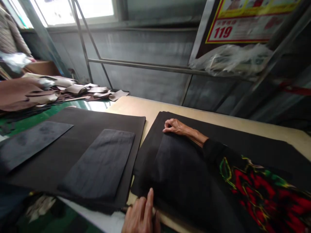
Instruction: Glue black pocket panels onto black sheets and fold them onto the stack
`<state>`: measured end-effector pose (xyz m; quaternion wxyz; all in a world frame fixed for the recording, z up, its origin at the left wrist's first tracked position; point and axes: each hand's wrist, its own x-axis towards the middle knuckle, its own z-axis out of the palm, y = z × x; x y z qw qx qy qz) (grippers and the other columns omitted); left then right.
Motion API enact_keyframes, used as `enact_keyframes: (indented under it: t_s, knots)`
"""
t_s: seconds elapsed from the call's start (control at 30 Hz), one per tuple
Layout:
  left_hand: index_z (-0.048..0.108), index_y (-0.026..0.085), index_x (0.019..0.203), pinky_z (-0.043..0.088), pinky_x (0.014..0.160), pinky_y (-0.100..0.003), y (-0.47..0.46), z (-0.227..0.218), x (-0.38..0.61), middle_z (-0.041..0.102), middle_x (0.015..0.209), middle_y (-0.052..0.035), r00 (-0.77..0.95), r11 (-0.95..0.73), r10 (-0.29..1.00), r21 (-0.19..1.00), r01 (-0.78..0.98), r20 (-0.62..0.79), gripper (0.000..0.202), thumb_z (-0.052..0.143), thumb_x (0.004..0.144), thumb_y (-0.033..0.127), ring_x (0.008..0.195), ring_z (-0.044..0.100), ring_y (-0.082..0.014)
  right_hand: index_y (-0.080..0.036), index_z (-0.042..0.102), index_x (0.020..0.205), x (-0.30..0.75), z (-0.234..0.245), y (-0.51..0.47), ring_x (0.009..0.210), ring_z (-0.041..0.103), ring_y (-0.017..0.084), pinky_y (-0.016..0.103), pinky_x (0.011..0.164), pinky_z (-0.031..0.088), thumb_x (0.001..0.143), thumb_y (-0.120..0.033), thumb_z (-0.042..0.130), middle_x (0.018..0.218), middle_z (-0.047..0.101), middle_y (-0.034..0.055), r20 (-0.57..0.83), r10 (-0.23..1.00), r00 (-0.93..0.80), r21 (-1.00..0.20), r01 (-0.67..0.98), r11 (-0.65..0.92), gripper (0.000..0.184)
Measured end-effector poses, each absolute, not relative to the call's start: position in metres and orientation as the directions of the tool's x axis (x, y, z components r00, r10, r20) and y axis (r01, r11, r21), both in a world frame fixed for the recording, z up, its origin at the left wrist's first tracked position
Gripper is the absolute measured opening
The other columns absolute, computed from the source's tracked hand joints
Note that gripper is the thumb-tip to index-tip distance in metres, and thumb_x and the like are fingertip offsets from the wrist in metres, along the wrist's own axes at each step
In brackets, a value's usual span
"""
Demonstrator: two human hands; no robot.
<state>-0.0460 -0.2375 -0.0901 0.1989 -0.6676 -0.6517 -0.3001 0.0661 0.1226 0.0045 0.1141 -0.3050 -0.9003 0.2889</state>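
Note:
My right hand (175,127) rests with loosely curled fingers on a black sheet (245,141) lying on a pale plywood table (145,111). Its dark sleeve (262,184) has red, green and yellow embroidery. My left hand (141,215), cut off by the lower frame edge, is at the near edge of a soft black piece (179,174) and holds nothing visible. To the left, a large dark sheet (41,168) carries two smaller dark rectangular panels (99,165) (31,145), neither touched by my hands.
A pile of brown, tan-backed leather pieces (73,89) lies on a green surface (46,116) at the far left. Behind the table stand a metal rack (145,64), a plastic bag (230,61) and a poster (247,22) against a grey wall.

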Motion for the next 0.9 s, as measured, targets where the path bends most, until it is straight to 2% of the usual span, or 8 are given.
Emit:
enact_keyframes:
  t_s: [0.23, 0.37, 0.5, 0.6, 0.7, 0.8, 0.9]
  knots:
    - [0.051, 0.02, 0.139, 0.047, 0.058, -0.029, -0.239, -0.09, -0.039, 0.069, 0.087, -0.0065, -0.108, -0.022, 0.765, 0.192, 0.981, 0.635, 0.043, 0.048, 0.095, 0.023, 0.07, 0.064, -0.0183, -0.018, 0.056, 0.068, 0.064, -0.003, 0.127, 0.071, 0.049, 0.016, 0.027, 0.063, 0.034, 0.073, -0.035, 0.068, 0.069, 0.054, 0.0008, 0.046, 0.588, -0.807, -0.558, 0.468, 0.685, 0.022]
    - [0.052, 0.019, 0.138, 0.047, 0.059, -0.029, -0.239, -0.093, -0.04, 0.069, 0.09, -0.0077, -0.111, -0.033, 0.766, 0.211, 0.977, 0.633, 0.043, 0.047, 0.096, 0.025, 0.072, 0.064, -0.0185, -0.017, 0.055, 0.07, 0.066, -0.012, 0.131, 0.078, 0.051, 0.016, 0.026, 0.068, 0.037, 0.077, -0.035, 0.07, 0.081, 0.056, 0.0024, 0.094, 0.579, -0.81, -0.51, 0.46, 0.726, 0.024]
    - [0.056, 0.02, 0.134, 0.047, 0.059, -0.028, -0.236, -0.1, -0.041, 0.07, 0.088, -0.0073, -0.1, -0.033, 0.743, 0.186, 0.982, 0.662, 0.04, 0.047, 0.095, 0.025, 0.072, 0.065, -0.0186, -0.016, 0.053, 0.071, 0.064, -0.011, 0.133, 0.076, 0.052, 0.013, 0.023, 0.067, 0.037, 0.079, -0.035, 0.072, 0.082, 0.057, 0.0019, 0.113, 0.632, -0.767, -0.446, 0.529, 0.722, 0.027]
    - [0.061, 0.018, 0.127, 0.049, 0.061, -0.029, -0.233, -0.106, -0.04, 0.071, 0.091, -0.0081, -0.112, 0.01, 0.753, 0.159, 0.987, 0.648, 0.037, 0.047, 0.094, 0.024, 0.073, 0.066, -0.0191, -0.015, 0.057, 0.078, 0.066, 0.004, 0.131, 0.071, 0.053, 0.014, 0.023, 0.065, 0.037, 0.092, -0.033, 0.058, 0.076, 0.058, 0.0027, 0.139, 0.702, -0.699, -0.38, 0.617, 0.689, 0.022]
    - [0.064, 0.017, 0.124, 0.051, 0.064, -0.031, -0.232, -0.11, -0.038, 0.072, 0.098, -0.0098, -0.147, 0.061, 0.788, 0.161, 0.985, 0.598, 0.036, 0.047, 0.092, 0.023, 0.078, 0.068, -0.0206, -0.013, 0.061, 0.085, 0.075, 0.024, 0.112, 0.078, 0.057, 0.016, 0.025, 0.071, 0.039, 0.099, -0.024, 0.042, 0.085, 0.063, 0.0085, 0.208, 0.741, -0.639, -0.288, 0.684, 0.67, 0.026]
    - [0.064, 0.019, 0.126, 0.053, 0.066, -0.032, -0.232, -0.112, -0.037, 0.072, 0.102, -0.0102, -0.174, 0.082, 0.816, 0.189, 0.979, 0.551, 0.04, 0.047, 0.09, 0.021, 0.083, 0.069, -0.0224, -0.014, 0.064, 0.091, 0.085, 0.028, 0.075, 0.092, 0.059, 0.02, 0.028, 0.082, 0.041, 0.102, -0.023, 0.036, 0.098, 0.065, 0.0119, 0.246, 0.715, -0.655, -0.198, 0.688, 0.698, 0.031]
    - [0.063, 0.022, 0.129, 0.055, 0.069, -0.032, -0.233, -0.112, -0.038, 0.073, 0.104, -0.0096, -0.195, 0.096, 0.832, 0.211, 0.973, 0.52, 0.042, 0.046, 0.09, 0.02, 0.085, 0.069, -0.0228, -0.015, 0.066, 0.101, 0.087, 0.014, 0.037, 0.105, 0.059, 0.022, 0.031, 0.092, 0.043, 0.103, -0.029, 0.039, 0.11, 0.066, 0.0119, 0.217, 0.666, -0.713, -0.132, 0.655, 0.744, 0.031]
